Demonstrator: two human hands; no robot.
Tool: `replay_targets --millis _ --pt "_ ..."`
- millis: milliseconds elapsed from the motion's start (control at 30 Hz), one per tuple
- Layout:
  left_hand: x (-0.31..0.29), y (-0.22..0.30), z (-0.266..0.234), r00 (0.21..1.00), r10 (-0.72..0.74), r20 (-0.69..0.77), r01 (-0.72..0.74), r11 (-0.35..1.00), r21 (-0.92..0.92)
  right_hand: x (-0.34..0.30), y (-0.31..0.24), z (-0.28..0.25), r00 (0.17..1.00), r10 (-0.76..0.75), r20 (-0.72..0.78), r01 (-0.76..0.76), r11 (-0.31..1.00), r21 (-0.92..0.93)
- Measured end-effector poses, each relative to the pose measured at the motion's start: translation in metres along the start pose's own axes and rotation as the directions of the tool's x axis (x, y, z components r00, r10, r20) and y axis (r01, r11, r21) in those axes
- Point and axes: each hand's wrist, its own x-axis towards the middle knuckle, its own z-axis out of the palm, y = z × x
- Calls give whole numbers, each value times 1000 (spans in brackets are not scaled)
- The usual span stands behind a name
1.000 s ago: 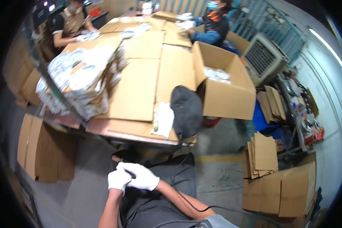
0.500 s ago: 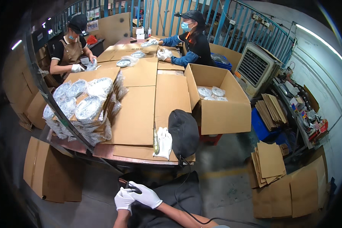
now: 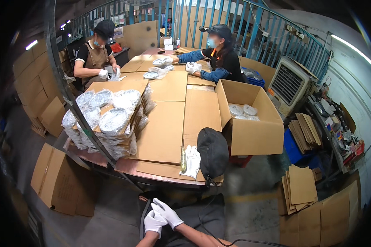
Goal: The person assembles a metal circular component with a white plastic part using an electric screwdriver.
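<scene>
Keeping the black cord point(image 3: 251, 240) clear would help: the gloved left hand point(image 3: 154, 222) and right hand point(image 3: 167, 213) touch over the lap point(image 3: 212, 206), drawn in close; I cannot tell whether they hold something. The black bag point(image 3: 212, 153) sits on the table point(image 3: 163, 131), beside a white glove point(image 3: 191, 161).

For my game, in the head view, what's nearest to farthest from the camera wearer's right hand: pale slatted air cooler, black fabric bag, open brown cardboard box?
1. Black fabric bag: ahead, right.
2. Open brown cardboard box: right, beyond the bag.
3. Pale slatted air cooler: behind the box.
</scene>
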Motion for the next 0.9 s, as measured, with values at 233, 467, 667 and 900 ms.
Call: replay_targets --millis 233,467,667,900 --pt "-38 4 -1 867 498 -9 -473 828 300 -3 -14 -5 995 18 -103 27 907 421" --pt "-31 16 -5 706 649 284 -704 596 387 -3 -16 -11 994 -32 -103 84 833 547" --pt "-22 -12 2 916 390 88 -391 825 409 -6 -5 -20 942 -319 -101 334 904 268" --pt "-37 -27 3 867 352 353 -464 829 312 11 14 -30 945 -268 -187 321 870 373"
